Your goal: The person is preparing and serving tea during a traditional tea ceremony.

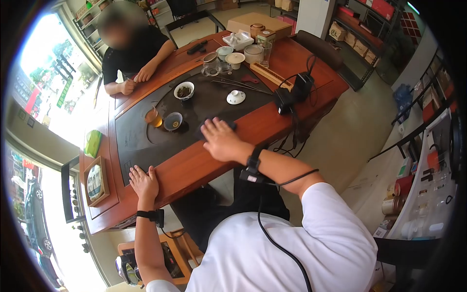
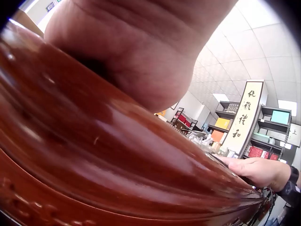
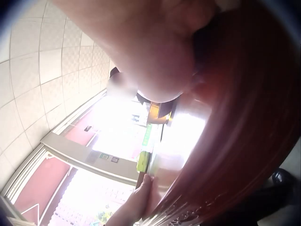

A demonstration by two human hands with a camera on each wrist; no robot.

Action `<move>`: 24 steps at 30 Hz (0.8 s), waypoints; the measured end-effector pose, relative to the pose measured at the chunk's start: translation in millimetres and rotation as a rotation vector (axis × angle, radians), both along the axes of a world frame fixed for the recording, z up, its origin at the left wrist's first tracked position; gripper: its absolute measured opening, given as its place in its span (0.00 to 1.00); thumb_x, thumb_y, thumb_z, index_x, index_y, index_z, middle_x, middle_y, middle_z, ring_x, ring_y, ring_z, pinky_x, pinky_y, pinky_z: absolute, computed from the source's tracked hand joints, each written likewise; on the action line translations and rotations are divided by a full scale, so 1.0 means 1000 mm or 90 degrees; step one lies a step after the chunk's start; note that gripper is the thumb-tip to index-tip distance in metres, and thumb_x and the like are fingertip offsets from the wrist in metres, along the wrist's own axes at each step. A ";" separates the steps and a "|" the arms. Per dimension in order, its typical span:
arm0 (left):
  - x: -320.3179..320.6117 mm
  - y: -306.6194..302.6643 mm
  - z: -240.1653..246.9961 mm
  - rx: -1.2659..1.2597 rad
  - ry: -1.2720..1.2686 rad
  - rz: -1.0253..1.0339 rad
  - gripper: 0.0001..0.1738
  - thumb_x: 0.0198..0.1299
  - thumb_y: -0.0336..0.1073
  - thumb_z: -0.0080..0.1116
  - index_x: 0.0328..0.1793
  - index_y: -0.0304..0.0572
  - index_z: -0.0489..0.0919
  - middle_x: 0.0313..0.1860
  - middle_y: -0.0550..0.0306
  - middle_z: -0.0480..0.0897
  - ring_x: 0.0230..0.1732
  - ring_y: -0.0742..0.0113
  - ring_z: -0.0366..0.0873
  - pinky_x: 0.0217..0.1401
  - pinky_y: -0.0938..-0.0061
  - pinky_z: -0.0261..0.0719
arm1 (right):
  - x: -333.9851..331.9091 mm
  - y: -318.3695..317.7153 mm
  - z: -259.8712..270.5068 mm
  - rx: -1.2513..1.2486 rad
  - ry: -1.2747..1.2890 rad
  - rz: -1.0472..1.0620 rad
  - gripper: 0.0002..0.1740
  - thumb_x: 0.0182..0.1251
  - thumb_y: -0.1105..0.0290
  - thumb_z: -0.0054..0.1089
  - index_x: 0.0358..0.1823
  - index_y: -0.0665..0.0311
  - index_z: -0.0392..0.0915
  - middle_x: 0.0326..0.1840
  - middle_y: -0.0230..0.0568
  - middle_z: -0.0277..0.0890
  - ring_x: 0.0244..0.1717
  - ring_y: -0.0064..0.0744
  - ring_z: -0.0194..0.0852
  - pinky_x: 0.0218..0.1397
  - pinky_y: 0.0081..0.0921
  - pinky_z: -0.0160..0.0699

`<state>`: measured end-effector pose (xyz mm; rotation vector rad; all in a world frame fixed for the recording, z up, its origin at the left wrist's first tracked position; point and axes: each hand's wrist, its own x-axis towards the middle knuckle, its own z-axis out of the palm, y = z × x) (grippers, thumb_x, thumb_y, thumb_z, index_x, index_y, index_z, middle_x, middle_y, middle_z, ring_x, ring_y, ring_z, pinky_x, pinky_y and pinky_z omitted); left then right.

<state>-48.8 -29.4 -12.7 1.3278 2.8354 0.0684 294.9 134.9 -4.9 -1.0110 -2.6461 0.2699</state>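
My right hand [image 1: 221,141] lies palm down, fingers extended, over a dark cloth-like item [image 1: 228,125] at the front edge of the tea table [image 1: 189,163]; what is under the palm is hidden. My left hand [image 1: 144,183] rests flat on the wooden rim further left, fingers straight, holding nothing. Beyond the right hand are a dark cup [image 1: 173,121], a glass pitcher of amber tea [image 1: 153,117], a bowl with tea leaves [image 1: 184,91] and a white lid [image 1: 236,97]. In the left wrist view the left hand's heel [image 2: 136,61] meets the red-brown rim.
Across the table sits a person in black [image 1: 131,58]. Glassware and jars [image 1: 253,53] stand at the back, with black devices and cables [image 1: 292,92] at the right. A framed tray [image 1: 97,181] and a green packet [image 1: 93,143] lie at the left end.
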 end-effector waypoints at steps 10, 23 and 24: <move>0.004 -0.001 0.001 0.015 0.004 -0.007 0.54 0.86 0.70 0.36 0.95 0.26 0.52 0.96 0.26 0.52 0.96 0.31 0.47 0.97 0.42 0.43 | 0.094 0.019 0.006 0.026 -0.055 -0.079 0.40 0.90 0.53 0.49 0.91 0.70 0.59 0.95 0.66 0.52 0.96 0.67 0.46 0.97 0.54 0.44; -0.012 0.025 0.015 0.026 -0.049 -0.019 0.55 0.85 0.69 0.41 0.95 0.24 0.52 0.96 0.24 0.50 0.97 0.30 0.44 0.97 0.43 0.41 | -0.009 0.077 0.069 -0.063 0.090 0.219 0.41 0.76 0.43 0.70 0.73 0.74 0.81 0.78 0.66 0.79 0.83 0.71 0.70 0.89 0.54 0.65; -0.014 0.030 0.015 0.028 -0.062 -0.009 0.55 0.85 0.69 0.42 0.95 0.24 0.52 0.96 0.24 0.50 0.97 0.30 0.43 0.97 0.44 0.41 | -0.031 0.092 0.091 0.028 0.132 0.229 0.39 0.70 0.46 0.76 0.69 0.73 0.83 0.72 0.62 0.83 0.77 0.66 0.76 0.83 0.54 0.72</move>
